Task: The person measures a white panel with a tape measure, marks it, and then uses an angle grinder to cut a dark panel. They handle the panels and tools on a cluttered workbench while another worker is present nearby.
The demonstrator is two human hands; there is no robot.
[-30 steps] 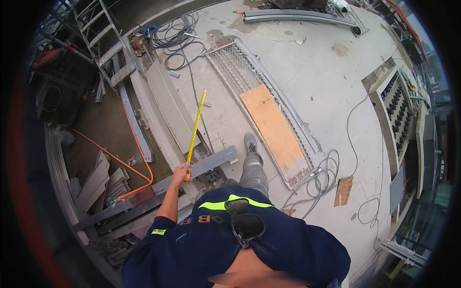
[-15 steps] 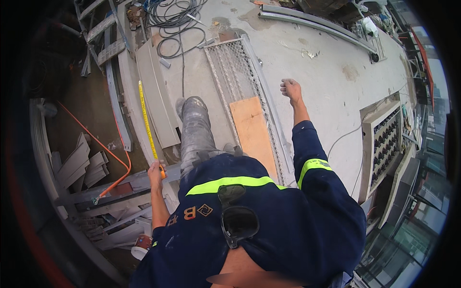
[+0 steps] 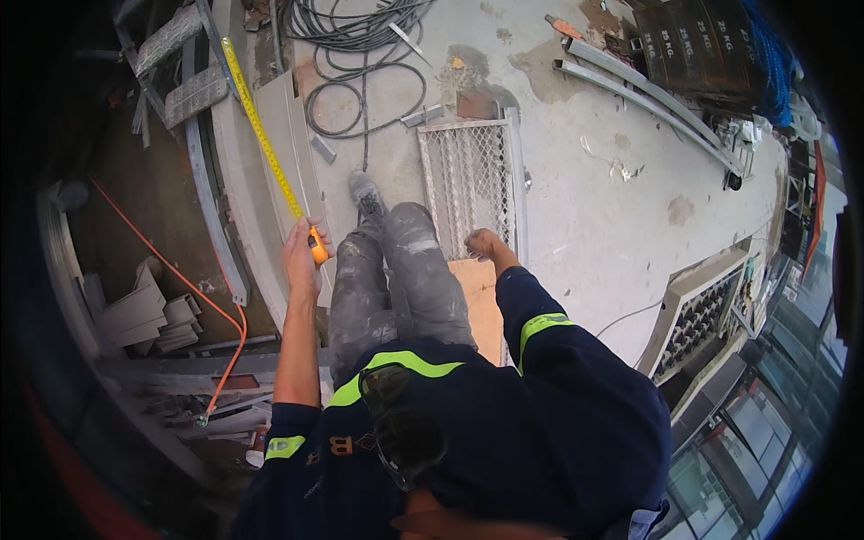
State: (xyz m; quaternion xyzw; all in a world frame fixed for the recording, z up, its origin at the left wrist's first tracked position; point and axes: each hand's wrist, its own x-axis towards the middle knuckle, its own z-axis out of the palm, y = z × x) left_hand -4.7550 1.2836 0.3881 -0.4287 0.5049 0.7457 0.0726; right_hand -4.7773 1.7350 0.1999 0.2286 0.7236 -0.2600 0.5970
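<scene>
My left hand (image 3: 301,256) is closed round the orange case of a tape measure (image 3: 319,247). Its yellow blade (image 3: 263,135) runs out forward and slightly left, above long flat grey panels (image 3: 292,135) on the floor. The far end of the blade reaches close to a metal stepladder (image 3: 196,94). My right hand (image 3: 482,244) hangs over a metal mesh frame (image 3: 470,162), fingers curled; whether anything is inside them is hidden. Below that hand, a plywood board (image 3: 479,292) lies on the frame, partly covered by my sleeve.
A coiled black cable (image 3: 364,67) lies ahead on the concrete. An orange hose (image 3: 148,243) crosses the lower area at left, near grey offcuts (image 3: 135,310). Metal channels (image 3: 634,85) lie far right, beside a dark stack (image 3: 697,45). A frame with dark round parts (image 3: 697,315) stands right.
My left hand has moved forward with the tape measure, and the blade reaches further ahead. My right hand has come inward and back toward my body. Both my legs now show.
</scene>
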